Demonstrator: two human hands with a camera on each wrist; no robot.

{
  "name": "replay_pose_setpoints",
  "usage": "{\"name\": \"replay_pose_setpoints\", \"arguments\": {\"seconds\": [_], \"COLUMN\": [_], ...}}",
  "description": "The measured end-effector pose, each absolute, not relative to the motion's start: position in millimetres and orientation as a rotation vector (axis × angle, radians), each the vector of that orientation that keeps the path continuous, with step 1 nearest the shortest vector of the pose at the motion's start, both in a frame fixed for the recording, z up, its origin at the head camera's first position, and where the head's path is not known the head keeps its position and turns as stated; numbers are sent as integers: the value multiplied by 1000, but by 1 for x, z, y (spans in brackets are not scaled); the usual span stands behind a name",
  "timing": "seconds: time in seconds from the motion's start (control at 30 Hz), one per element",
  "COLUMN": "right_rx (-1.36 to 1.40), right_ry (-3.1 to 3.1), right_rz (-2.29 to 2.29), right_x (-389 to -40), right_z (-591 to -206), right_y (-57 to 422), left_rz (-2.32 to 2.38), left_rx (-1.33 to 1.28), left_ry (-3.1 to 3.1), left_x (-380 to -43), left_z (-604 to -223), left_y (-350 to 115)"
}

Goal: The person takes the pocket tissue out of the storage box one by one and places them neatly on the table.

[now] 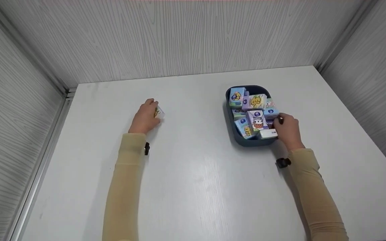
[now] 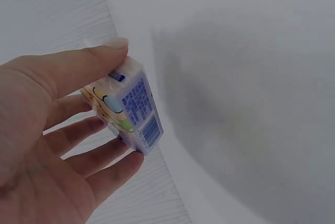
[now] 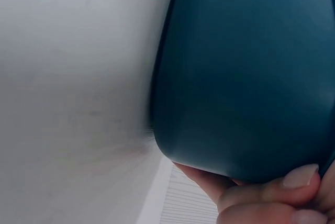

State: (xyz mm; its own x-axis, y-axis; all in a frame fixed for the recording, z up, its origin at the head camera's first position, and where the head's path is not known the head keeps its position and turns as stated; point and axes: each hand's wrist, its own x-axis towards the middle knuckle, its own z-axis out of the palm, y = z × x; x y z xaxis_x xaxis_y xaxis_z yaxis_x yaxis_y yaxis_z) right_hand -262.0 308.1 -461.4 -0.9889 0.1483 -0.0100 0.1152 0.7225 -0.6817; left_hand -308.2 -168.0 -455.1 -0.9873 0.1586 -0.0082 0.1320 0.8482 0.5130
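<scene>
My left hand [image 1: 145, 116] pinches a small tissue pack [image 2: 133, 106] between thumb and fingers, out over the left part of the table. The pack has a clear wrapper, a cartoon print and a barcode on one side. At the right, my right hand [image 1: 288, 131] grips the rim of a dark blue plastic basket [image 1: 251, 143], thumb at the inside edge. In the right wrist view, curled fingers [image 3: 267, 195] lie against the basket's outer wall. Several tissue packs [image 1: 257, 121] in blue, purple and white lie piled in the basket.
The white table [image 1: 193, 187] is bounded by a grey wood-grain panel [image 1: 186, 36] at the back and similar panels at both sides. A metal frame strip [image 1: 42, 167] runs along the left edge. Dark camera mounts sit on both wrists.
</scene>
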Motion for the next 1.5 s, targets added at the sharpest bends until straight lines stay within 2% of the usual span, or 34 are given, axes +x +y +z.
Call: {"name": "replay_pose_setpoints", "arguments": {"seconds": [0.73, 1.07, 1.3, 1.5], "right_rx": [-198, -235, -243, -223], "right_ry": [-2862, -2875, -2877, -2865], "right_rz": [1103, 1123, 1124, 1116], "right_x": [-260, -260, -260, -262], "right_z": [-462, -461, -461, -460], "right_y": [309, 309, 308, 307], "left_rz": [570, 640, 701, 648], "left_rx": [390, 307, 316, 425], "left_ry": [2971, 2968, 2971, 2989], "left_x": [-300, -302, -303, -303], "left_z": [-465, -465, -456, -445], "left_y": [-176, -172, -157, -121]}}
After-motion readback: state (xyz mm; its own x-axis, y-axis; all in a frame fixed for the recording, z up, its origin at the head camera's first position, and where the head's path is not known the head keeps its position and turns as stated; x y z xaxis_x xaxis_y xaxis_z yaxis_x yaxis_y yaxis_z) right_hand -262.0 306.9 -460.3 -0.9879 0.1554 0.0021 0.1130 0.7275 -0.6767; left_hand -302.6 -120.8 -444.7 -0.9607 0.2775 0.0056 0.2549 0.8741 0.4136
